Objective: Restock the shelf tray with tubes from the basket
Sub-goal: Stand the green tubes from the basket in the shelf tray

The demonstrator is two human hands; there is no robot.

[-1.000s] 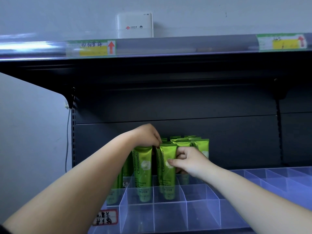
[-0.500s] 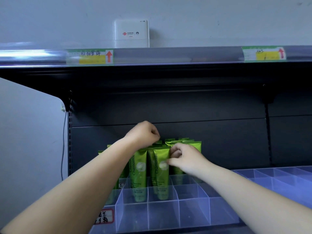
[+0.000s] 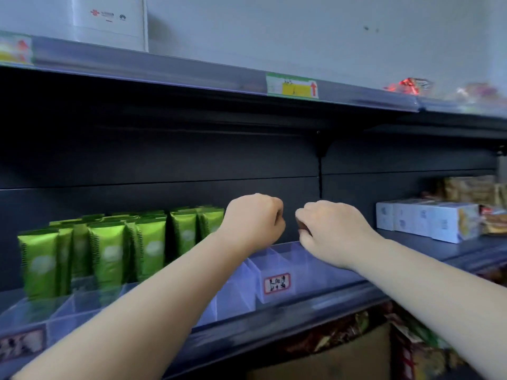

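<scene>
Several green tubes [image 3: 148, 248] stand upright in the left compartments of the clear divided shelf tray [image 3: 238, 292]. My left hand [image 3: 255, 220] hovers as a curled fist just right of the tubes, above empty compartments, with nothing visible in it. My right hand [image 3: 329, 231] is close beside it with fingers curled under, low over the tray's back right rim; no tube shows in it. The basket is out of view.
White boxes [image 3: 428, 220] and snack packs [image 3: 493, 220] stand on the same shelf to the right. The upper shelf [image 3: 192, 75] overhangs closely, with a white device [image 3: 109, 20] on top. A red-framed label [image 3: 277, 283] is on the tray front. Packaged goods lie below.
Both hands have left the tubes and moved right, over the empty compartments. The view has swung right, so the tubes now sit at the left.
</scene>
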